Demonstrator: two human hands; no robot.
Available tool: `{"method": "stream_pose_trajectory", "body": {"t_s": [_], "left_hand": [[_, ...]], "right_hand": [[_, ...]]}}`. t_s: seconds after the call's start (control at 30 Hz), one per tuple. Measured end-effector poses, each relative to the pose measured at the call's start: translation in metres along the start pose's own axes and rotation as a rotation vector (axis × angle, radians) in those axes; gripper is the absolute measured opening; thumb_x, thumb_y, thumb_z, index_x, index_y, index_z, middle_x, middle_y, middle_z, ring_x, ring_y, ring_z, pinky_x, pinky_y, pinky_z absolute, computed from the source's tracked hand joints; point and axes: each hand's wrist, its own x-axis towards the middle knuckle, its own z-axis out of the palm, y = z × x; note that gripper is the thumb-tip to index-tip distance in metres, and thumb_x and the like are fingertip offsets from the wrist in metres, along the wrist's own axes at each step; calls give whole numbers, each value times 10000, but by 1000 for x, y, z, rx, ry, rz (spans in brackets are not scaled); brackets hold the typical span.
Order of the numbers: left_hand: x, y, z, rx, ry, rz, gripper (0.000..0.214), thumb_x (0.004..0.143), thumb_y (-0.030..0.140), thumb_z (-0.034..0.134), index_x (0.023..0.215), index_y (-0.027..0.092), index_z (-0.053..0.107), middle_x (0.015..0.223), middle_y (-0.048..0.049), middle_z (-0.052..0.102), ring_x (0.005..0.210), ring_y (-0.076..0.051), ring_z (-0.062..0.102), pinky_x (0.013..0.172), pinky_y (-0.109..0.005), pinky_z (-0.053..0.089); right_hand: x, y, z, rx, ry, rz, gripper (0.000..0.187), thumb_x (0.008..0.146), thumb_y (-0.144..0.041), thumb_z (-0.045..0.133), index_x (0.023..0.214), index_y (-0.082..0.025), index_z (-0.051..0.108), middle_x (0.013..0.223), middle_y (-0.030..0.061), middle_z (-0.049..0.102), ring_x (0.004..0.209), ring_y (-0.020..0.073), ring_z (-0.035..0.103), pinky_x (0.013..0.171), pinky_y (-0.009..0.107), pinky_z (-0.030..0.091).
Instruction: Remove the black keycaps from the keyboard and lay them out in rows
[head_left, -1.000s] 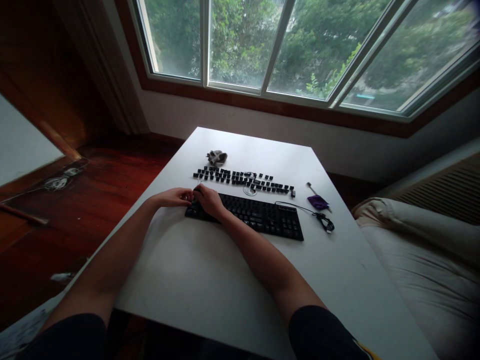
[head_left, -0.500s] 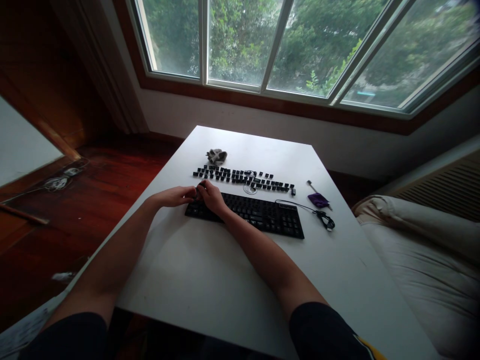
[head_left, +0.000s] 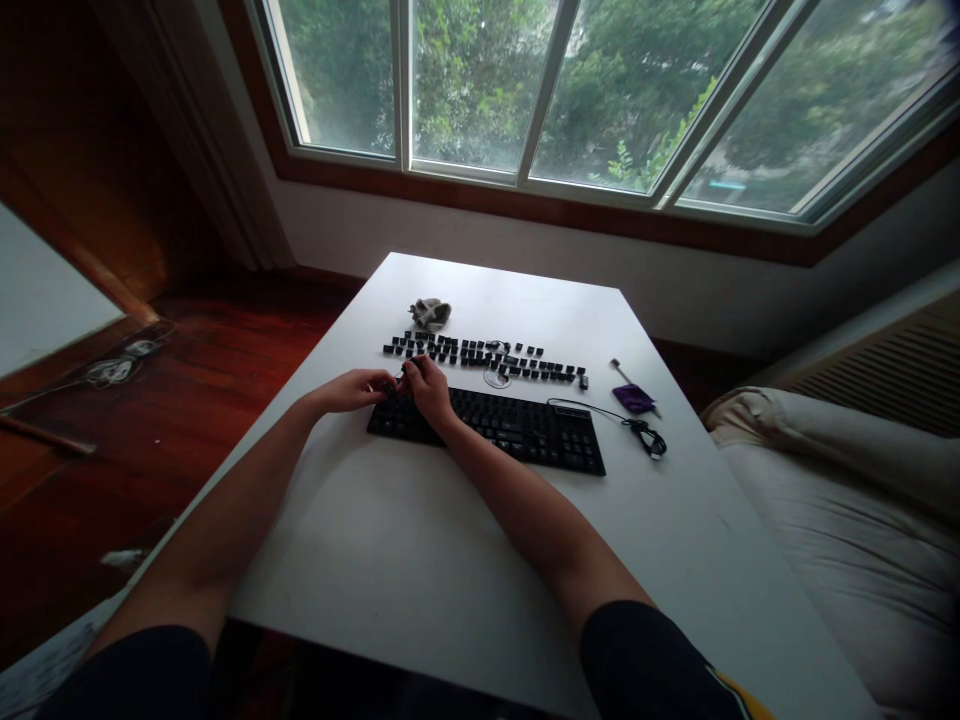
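Observation:
A black keyboard lies across the white table, partly covered by my right forearm. Over its upper left corner, my left hand has its fingertips closed around a small dark piece that looks like a keycap. Just to the right, my right hand pinches a small dark thing, too small to name surely. A thin line seems to run from it toward the left fingertips. Behind the keyboard, loose black keycaps stand in uneven rows.
A crumpled grey cloth lies beyond the keycaps. On the right are a purple cloth-like item with a thin stick and the coiled black USB cable. A round clear-looking disc sits between keycaps and keyboard. A pale sofa borders the table.
My right hand has moved slightly up and away from the left fingertips, opening a small gap between them. The dark pieces show more clearly now. The view has shifted slightly.

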Motion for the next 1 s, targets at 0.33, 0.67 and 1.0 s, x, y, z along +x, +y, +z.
{"method": "stream_pose_trajectory", "body": {"t_s": [0.33,0.67,1.0], "left_hand": [[12,-12,11,-221,88,38,449,861,508,667,1134,151,669,1034,-94,721,942,-240,651,852,-358,506],[19,-22,19,-286,248,12,426,814,488,717,1083,164,649,1055,-78,714,956,-213,661,876,-346,510],[52,-67,7,143,604,-153,333,788,430,670,1026,209,740,1080,-74,683,907,-208,615,864,-336,487]], "right_hand": [[0,1,1,145,-6,30,325,918,-552,581,999,-238,553,831,-15,653,646,129,713,596,229,581],[7,-4,-6,288,108,27,332,955,-549,540,1040,-229,513,846,-1,639,754,156,731,595,229,577],[8,-3,-17,306,189,42,272,954,-486,549,999,-219,518,782,-19,623,666,143,701,526,214,536]]}}
